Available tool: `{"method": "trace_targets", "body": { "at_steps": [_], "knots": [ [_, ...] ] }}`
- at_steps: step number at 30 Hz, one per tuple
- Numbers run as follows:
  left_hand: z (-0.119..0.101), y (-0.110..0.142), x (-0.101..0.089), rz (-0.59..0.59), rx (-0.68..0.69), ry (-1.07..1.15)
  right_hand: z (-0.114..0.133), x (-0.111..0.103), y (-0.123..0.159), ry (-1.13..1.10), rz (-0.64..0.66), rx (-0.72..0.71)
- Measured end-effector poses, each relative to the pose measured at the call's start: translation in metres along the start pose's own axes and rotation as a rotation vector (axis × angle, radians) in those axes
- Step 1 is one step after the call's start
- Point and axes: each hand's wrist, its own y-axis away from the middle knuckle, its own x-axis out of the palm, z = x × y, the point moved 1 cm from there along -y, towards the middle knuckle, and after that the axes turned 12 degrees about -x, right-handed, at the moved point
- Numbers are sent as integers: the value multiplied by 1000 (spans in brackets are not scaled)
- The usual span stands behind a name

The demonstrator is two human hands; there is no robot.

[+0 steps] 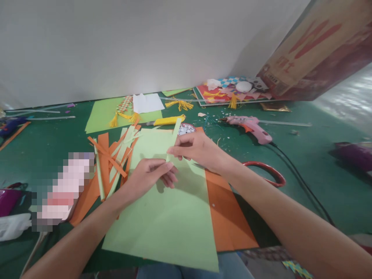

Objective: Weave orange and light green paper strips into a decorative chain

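The right hand hides part of the round patterned object, the right forearm covers part of the red-handled scissors, and whether the left hand touches the pale green strip cannot be told. The paper bag and white bottle run out of view, the purple object at the right is blurred, and pale specks are too small to identify

My left hand and right hand: both bare, slim-fingered. My left forearm and right forearm: slender, smooth-contoured, bare up to where the view cuts them off. I wear faded light-blue jeans, visible only in part at the lower edge.
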Motion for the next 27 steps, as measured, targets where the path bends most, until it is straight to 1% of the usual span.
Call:
{"method": "trace_targets", "body": {
  "at_steps": [4, 6, 9, 11, 15, 20, 23, 27],
  "knots": [
    [2, 0, 0, 31, -14, -16, -1, -3, -1, 29, -93, -5],
    [2, 0, -1, 3, -14, -21, -2, -4, -2, 32, -120, -7],
    [-1, 0, -3, -89, 25, 1, -1, -3, -1, 20, -93, 0],
    [-3, 0, -4, -115, 44, 50, -1, -1, 0, 10, -54, -4],
    [-3, 0, -4, -84, 60, 115, -4, 2, 1, -19, 5, -28],
    [-6, 2, -2, -106, 53, 17, -11, 4, 0, -36, 39, -43],
    [-9, 2, -2, -123, 48, -6, -11, 4, 0, -11, 39, -48],
    [-6, 1, -2, -118, 55, 0, -8, 3, 0, 23, -10, -33]
  ]
}}
